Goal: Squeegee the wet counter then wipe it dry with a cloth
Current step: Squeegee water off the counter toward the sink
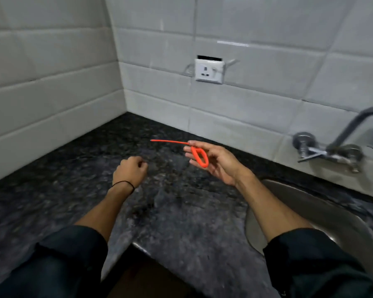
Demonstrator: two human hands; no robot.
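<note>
The dark speckled granite counter (78,186) fills the middle of the view and runs into a tiled corner. My right hand (215,161) hovers above it, palm turned up, holding an orange squeegee (199,157) by its looped handle. The squeegee's thin orange blade edge sticks out to the left past my fingers. My left hand (130,169) hangs over the counter to the left in a loose fist with nothing in it. A black band circles that wrist. No cloth is in view.
A steel sink (323,211) is set into the counter at the right, with a wall tap (340,145) above it. A white wall socket (209,70) sits on the tiled back wall. The counter's front edge (151,252) has a notch near my body.
</note>
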